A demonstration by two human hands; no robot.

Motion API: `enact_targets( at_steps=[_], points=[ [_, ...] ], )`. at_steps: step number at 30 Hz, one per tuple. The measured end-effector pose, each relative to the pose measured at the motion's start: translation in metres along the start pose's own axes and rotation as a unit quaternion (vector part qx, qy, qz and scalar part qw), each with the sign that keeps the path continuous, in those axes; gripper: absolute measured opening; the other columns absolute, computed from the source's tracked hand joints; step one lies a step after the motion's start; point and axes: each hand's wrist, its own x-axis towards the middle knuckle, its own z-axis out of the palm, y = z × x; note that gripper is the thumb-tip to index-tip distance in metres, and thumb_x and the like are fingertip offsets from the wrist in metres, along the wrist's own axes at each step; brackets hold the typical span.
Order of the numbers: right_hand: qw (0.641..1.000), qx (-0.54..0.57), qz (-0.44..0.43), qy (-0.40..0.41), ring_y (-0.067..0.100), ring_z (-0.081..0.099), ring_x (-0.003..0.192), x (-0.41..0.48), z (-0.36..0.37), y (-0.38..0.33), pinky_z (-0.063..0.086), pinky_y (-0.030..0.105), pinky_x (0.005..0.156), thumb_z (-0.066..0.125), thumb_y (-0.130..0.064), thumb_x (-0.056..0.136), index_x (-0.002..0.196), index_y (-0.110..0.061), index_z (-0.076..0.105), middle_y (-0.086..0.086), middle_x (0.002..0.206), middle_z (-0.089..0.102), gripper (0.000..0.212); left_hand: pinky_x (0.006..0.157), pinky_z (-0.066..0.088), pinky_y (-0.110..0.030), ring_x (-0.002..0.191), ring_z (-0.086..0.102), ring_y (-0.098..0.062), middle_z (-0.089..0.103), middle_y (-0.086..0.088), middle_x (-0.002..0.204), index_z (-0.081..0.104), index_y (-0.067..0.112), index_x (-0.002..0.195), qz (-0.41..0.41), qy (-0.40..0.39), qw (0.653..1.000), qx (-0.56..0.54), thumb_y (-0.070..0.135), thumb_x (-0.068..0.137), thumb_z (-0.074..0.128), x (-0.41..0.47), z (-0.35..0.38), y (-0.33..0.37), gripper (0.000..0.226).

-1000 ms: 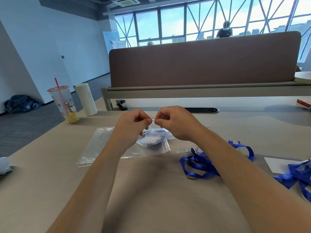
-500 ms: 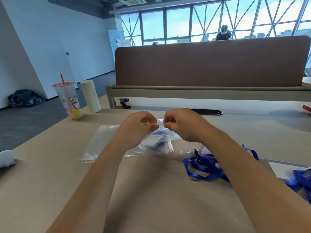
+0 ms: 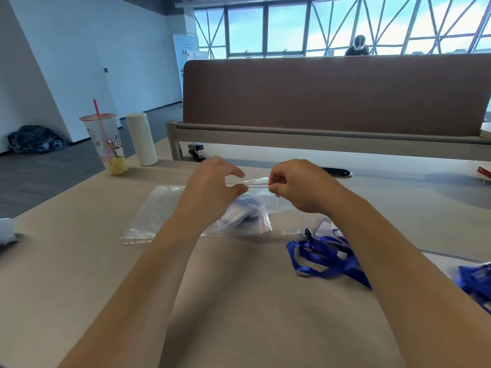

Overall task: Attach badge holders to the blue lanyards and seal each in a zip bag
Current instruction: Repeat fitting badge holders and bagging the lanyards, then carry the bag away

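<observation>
A clear zip bag [image 3: 256,193] with a red zip line hangs a little above the table, with a blue lanyard inside it. My left hand [image 3: 215,188] pinches the left end of the zip strip. My right hand [image 3: 295,185] pinches its right end, so the strip is stretched between them. Below lie more clear zip bags [image 3: 156,213], one with a red strip [image 3: 264,223]. A loose blue lanyard [image 3: 322,257] with a clear badge holder lies to the right of the bags.
More blue lanyards [image 3: 475,281] lie at the right edge. At the back left stand a drink cup [image 3: 105,143] with a red straw and a white cylinder [image 3: 141,139]. A black stapler [image 3: 196,152] sits by the brown desk divider [image 3: 332,94].
My hands have moved apart along the red zip strip; a second ago they pinched it close together at its middle. The view has shifted slightly to the right.
</observation>
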Motion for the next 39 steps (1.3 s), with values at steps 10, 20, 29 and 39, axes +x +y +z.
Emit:
enact_targets(
  at_steps=[10,20,29,39],
  points=[
    [1.0,0.003,0.014,0.005,0.016,0.06,0.087,-0.001,-0.005,0.005,0.044,0.025,0.074,0.061,-0.024,0.096,0.102,-0.019,0.067,0.0,0.101,0.066,0.011,0.091,0.05,-0.028,0.088,0.062,-0.017,0.071,0.0,0.101,0.073,0.017,0.105,-0.026,-0.067,0.997,0.013,0.027,0.094,0.063,0.0,0.018,0.006,0.018],
    [0.998,0.036,0.022,0.037,0.016,0.057,0.083,-0.008,-0.01,-0.001,0.038,0.019,0.06,0.059,-0.021,0.096,0.092,-0.023,0.059,0.001,0.096,0.065,0.005,0.088,0.051,-0.03,0.088,0.061,-0.019,0.07,0.0,0.103,0.07,0.021,0.104,-0.012,-0.076,0.996,0.034,0.025,0.096,0.058,0.004,0.001,0.024,0.015],
    [0.979,0.162,0.051,0.11,0.011,0.058,0.082,-0.028,-0.017,0.008,0.045,0.022,0.073,0.063,-0.025,0.095,0.093,-0.022,0.064,-0.002,0.091,0.065,0.004,0.073,0.047,-0.02,0.075,0.058,-0.011,0.067,0.007,0.083,0.073,0.018,0.091,-0.018,-0.046,0.999,-0.019,0.02,0.091,0.065,-0.008,-0.022,0.024,0.008],
    [0.966,0.185,0.077,0.161,0.005,0.051,0.076,-0.029,-0.026,-0.005,0.039,0.022,0.068,0.054,-0.022,0.099,0.096,-0.02,0.058,-0.005,0.089,0.059,0.006,0.072,0.046,-0.03,0.081,0.063,-0.021,0.067,-0.002,0.086,0.067,0.017,0.09,-0.092,-0.047,0.995,-0.009,0.039,0.093,0.064,-0.013,-0.052,0.015,0.022]
  ],
)
